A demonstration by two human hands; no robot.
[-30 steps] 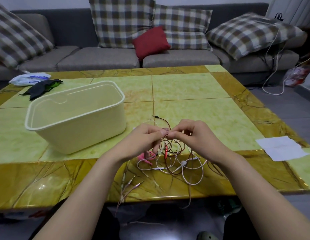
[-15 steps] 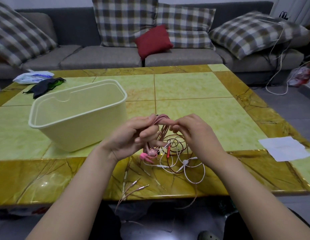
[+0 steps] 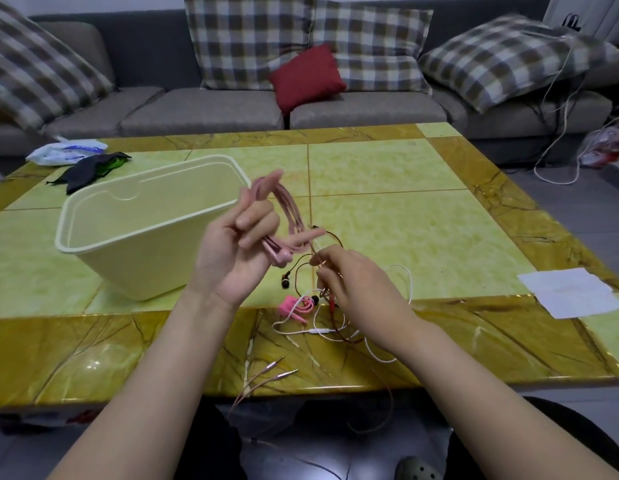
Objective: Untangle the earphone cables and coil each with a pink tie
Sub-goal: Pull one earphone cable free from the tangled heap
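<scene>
Your left hand grips looped pale-pink earphone cable, raised over the green-gold marble table | right hand pinches dark-red earphone cable above white-red cable tangle | pink ties beside tangle | cream plastic tub crowds left.

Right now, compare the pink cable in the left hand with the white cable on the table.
The pink cable is gathered in loops; the white cable sprawls loose. The pink cable is held above the table by the left hand; the white cable lies on it, partly hidden by the right hand, which pinches a brown cable. Both are thin earphone cables.
</scene>
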